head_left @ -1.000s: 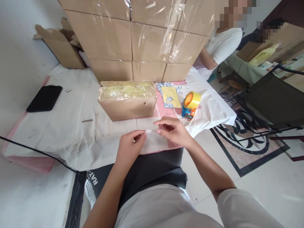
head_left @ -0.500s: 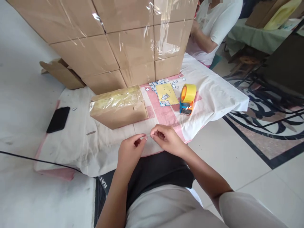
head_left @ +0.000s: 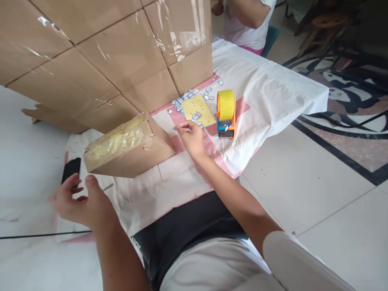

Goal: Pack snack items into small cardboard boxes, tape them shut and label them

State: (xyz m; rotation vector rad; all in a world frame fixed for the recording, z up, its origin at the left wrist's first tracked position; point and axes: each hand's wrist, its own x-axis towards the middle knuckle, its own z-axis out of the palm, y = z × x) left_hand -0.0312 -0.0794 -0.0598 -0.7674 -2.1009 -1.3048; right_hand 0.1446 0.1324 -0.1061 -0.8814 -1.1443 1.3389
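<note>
My left hand [head_left: 80, 202] is in the air left of a taped cardboard box [head_left: 127, 155], fingers spread and nothing in them, slightly blurred. Behind its fingers lies a black phone-like slab [head_left: 71, 169], partly covered. My right hand [head_left: 191, 139] is pinched closed just right of the box; whatever sits between its fingertips is too small to make out. Right by it a yellow sheet [head_left: 201, 109] lies flat, with several small white blue-edged pieces [head_left: 208, 95] on and around it. A tape dispenser with a yellow roll [head_left: 226, 106] stands right of the sheet.
Stacked, taped cardboard boxes [head_left: 121, 60] form a wall at the back of the table. An open carton [head_left: 53, 118] is at the left. A cloth [head_left: 281, 89] covers the table. Another person [head_left: 245, 24] sits beyond it. A dark cable [head_left: 45, 234] runs at lower left.
My hands have moved apart: the left one swung out to the left and spread its fingers, the right one reached forward toward the yellow sheet. The view has shifted and tilted.
</note>
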